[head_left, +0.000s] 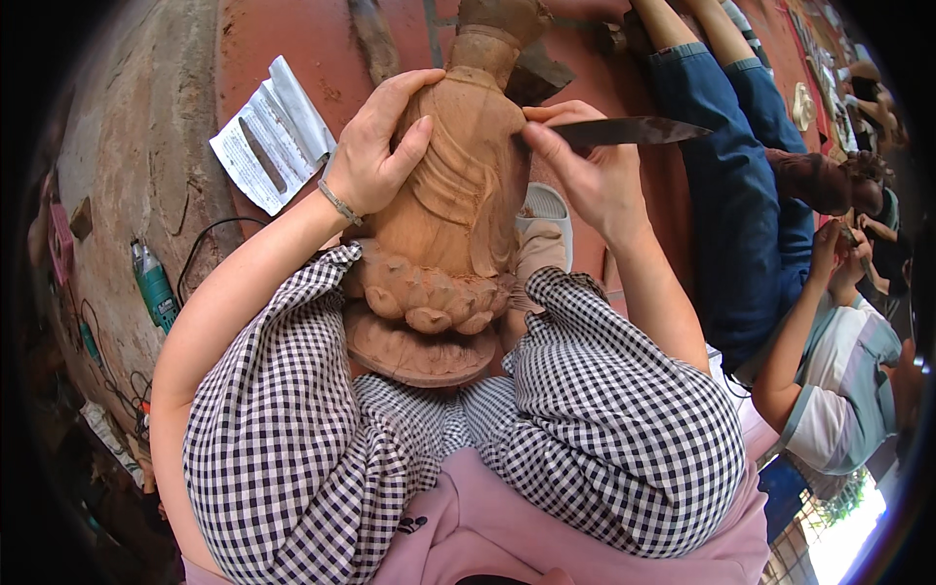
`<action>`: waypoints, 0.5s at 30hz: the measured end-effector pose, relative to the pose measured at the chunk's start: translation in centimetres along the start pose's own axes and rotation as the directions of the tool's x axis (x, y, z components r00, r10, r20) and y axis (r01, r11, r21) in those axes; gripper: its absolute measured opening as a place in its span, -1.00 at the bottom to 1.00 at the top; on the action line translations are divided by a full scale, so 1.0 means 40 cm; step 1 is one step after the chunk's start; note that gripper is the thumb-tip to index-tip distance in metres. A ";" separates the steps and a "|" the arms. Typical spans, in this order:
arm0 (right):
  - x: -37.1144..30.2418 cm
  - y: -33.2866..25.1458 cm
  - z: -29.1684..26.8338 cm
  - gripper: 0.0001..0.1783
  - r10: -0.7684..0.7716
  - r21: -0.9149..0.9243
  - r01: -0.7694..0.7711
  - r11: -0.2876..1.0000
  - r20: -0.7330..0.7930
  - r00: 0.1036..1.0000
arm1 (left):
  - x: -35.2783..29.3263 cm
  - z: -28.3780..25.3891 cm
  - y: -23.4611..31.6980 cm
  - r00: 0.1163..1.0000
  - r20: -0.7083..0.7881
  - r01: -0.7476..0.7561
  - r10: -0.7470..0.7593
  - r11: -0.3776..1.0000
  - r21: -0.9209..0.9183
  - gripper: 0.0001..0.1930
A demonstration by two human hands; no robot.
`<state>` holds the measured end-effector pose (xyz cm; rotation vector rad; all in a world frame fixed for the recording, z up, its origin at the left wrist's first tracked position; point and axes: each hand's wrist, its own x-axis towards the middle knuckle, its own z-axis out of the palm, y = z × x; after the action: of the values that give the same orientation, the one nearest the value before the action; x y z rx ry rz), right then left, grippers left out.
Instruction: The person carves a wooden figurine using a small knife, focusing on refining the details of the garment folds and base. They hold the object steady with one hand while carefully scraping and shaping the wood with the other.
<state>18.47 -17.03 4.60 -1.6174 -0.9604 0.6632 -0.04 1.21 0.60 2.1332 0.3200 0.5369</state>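
Observation:
A brown carved statue (458, 166) of a robed figure, with a lotus-petal base (429, 292) and a round foot, leans between my knees. Its head is cut off by the top edge of the picture. My left hand (380, 146) grips the shoulder on the left side, fingers over the top and thumb on the draped robe. At the opposite shoulder, my right hand (590, 180) pinches a dark, pointed blade (634, 131), which sticks out to the right. The fingertips of this hand are at the statue's edge; whether the blade touches it is hidden.
On the reddish floor at left lies a sheet of printed paper (302, 122) with a dark strip (261, 154) on it. A green power tool (154, 283) with a black cord lies farther left. Another person in blue trousers (726, 185) sits close at right. A pale sandal (551, 210) shows beside the statue.

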 end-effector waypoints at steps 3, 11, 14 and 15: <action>-0.004 -0.007 -0.006 -0.79 0.103 -0.076 -0.102 0.992 0.007 0.995 | -0.006 0.003 -0.004 1.000 0.002 0.008 -0.008 1.000 -0.001 -0.51; 0.015 0.007 -0.012 -0.75 0.146 0.112 -0.149 0.983 0.030 0.989 | -0.007 0.005 -0.004 1.000 -0.012 -0.020 0.020 1.000 0.021 -0.51; 0.007 0.003 -0.007 -0.74 0.110 0.031 -0.110 0.993 0.025 0.994 | -0.004 0.006 -0.001 1.000 -0.007 0.001 -0.001 1.000 -0.002 -0.51; 0.002 0.005 0.004 -0.75 -0.078 -0.112 0.082 0.990 0.039 0.996 | -0.005 0.003 0.000 1.000 -0.003 0.014 -0.014 1.000 -0.012 -0.51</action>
<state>18.45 -16.90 4.36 -1.6623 -1.1001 0.5923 -0.17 1.05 0.49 2.1172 0.3318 0.5330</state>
